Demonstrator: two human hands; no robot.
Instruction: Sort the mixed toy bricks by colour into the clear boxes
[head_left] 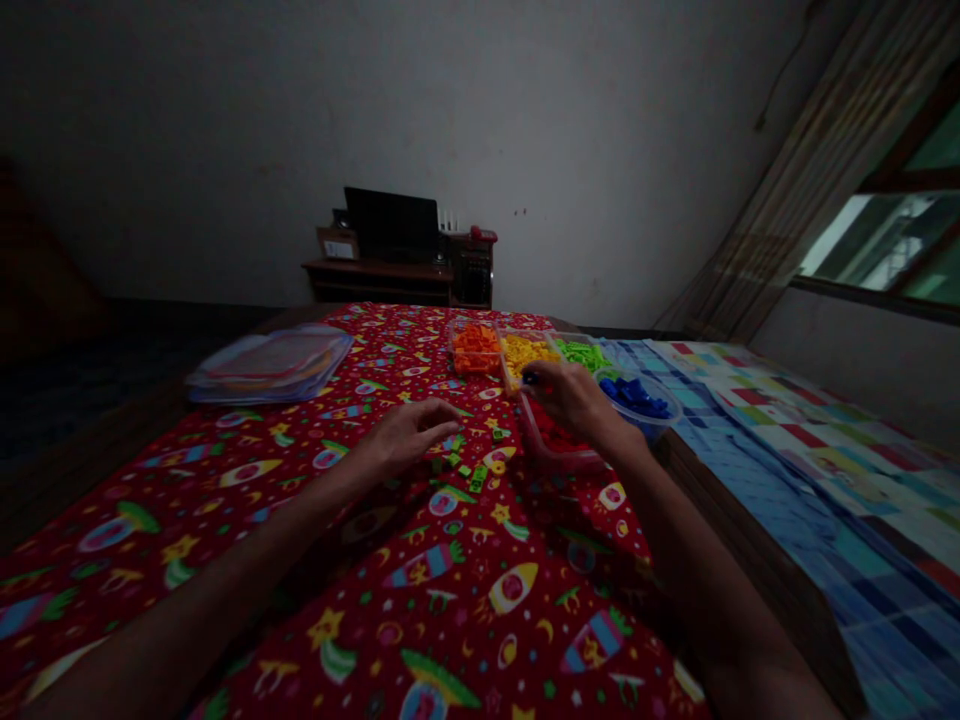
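Observation:
My right hand [566, 395] is raised over the tubs, its fingertips pinched on a small dark blue block [531, 377]. Beneath it is a tub of red pieces [559, 438], partly covered by the hand and forearm. My left hand [416, 432] hovers low over the cloth, holding nothing, with thumb and fingers apart. Just right of its fingertips lie several small green blocks [478, 479], loose on the cloth. Beyond my right hand stand tubs of yellow pieces [529, 350] and light green pieces [583, 354]. A round tub holds blue pieces [637, 396].
A tub of orange pieces [475, 348] stands farther back. Stacked plastic lids [270, 365] lie at the left on the red patterned cloth [315, 560]. The table's wooden edge [750, 550] borders a checked bedspread [892, 590] at the right. A monitor [392, 226] stands by the wall.

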